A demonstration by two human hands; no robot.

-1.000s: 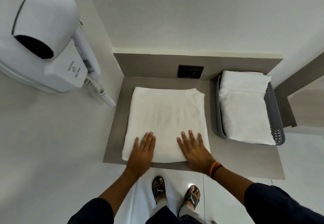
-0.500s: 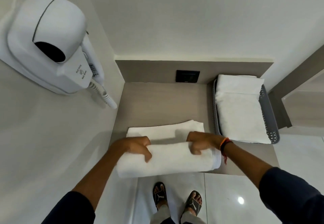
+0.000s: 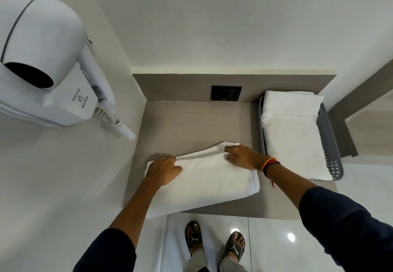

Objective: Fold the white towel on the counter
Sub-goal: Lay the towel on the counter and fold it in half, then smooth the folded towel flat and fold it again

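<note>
The white towel (image 3: pixel 208 181) lies folded in half as a wide band across the near part of the grey counter (image 3: pixel 191 122), its near left corner hanging past the front edge. My left hand (image 3: pixel 163 170) grips the towel's far left edge, fingers curled on the cloth. At the far right corner, my right hand (image 3: pixel 242 156) pinches the folded layers; a red and orange band sits on that wrist.
A grey perforated basket (image 3: pixel 328 144) with folded white towels (image 3: pixel 293 135) stands at the counter's right. A white wall hair dryer (image 3: pixel 42 59) with coiled cord juts out at the left. A black socket (image 3: pixel 226 93) sits in the back panel. Tiled floor and my sandalled feet (image 3: pixel 214 242) are below.
The towel lay flat and wide under both palms; it has since been folded over into a band, and both hands now hold its far edge.
</note>
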